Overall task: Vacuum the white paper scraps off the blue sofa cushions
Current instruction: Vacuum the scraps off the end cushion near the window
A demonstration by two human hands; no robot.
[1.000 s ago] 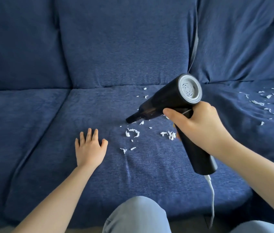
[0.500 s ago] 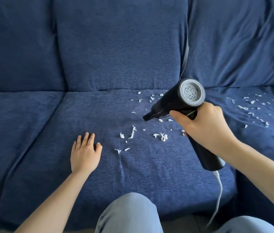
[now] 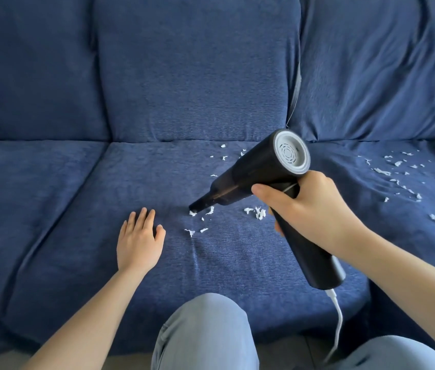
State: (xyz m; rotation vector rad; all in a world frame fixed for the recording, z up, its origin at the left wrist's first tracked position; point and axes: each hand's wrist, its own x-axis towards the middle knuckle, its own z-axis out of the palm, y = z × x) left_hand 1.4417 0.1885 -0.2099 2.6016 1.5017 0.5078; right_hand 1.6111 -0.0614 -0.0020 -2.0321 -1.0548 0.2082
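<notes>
Right hand (image 3: 315, 206) gripped the black vacuum (image 3: 261, 169), nozzle angled down onto a paper scrap (image 3: 192, 213), presumably to lift it from the blue sofa cushion (image 3: 157, 177). Left hand (image 3: 139, 236) lay flat, fingers spread, probably steadying the fabric. More scraps (image 3: 408, 180) littered the right cushion.

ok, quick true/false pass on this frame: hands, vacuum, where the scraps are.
1. The right hand grips the black handheld vacuum. True.
2. The left hand holds a scrap. False: it rests flat and open on the middle seat cushion, holding nothing.
3. The vacuum nozzle is down at a white scrap. True.
4. The right seat cushion is free of scraps. False: many scraps lie there.
5. The vacuum is cordless. False: a white cable leaves its handle.
</notes>
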